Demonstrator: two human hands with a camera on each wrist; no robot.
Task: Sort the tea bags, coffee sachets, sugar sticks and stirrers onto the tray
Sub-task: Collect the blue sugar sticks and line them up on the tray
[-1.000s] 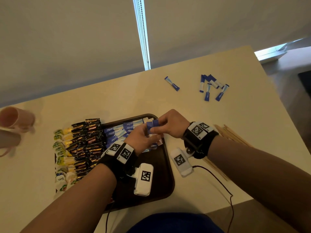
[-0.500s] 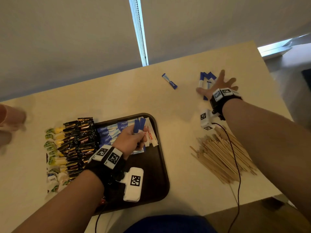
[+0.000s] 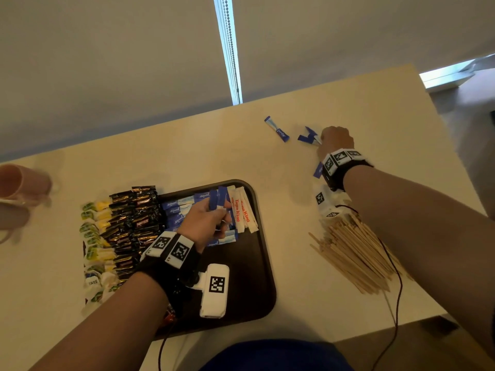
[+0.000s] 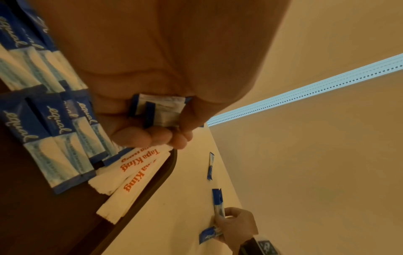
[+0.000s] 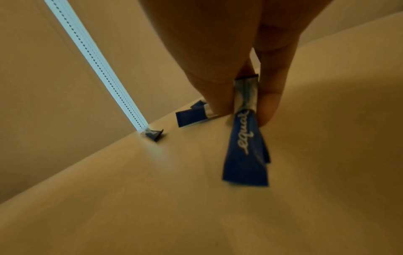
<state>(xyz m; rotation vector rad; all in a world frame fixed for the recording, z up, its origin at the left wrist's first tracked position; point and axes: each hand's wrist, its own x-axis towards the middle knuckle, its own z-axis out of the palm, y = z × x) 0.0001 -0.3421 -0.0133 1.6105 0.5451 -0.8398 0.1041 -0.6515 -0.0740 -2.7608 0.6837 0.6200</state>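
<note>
Both hands pinch thin blue-and-white paper sugar sticks (image 5: 245, 138), right hand (image 3: 336, 140) near the worktop's far edge, left hand (image 3: 206, 223) over the dark tray (image 3: 263, 263); light, floppy, best pinched mid-length.

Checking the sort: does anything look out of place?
Yes. The yellow-green tea bags hang past the dark brown tray's left edge, and one blue sugar stick lies alone near the table's far edge.

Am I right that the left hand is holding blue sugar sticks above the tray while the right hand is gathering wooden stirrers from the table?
Not quite: the right hand is gathering blue sugar sticks, not stirrers, as the right wrist view shows. The left hand does hold blue sticks above the tray.
</note>
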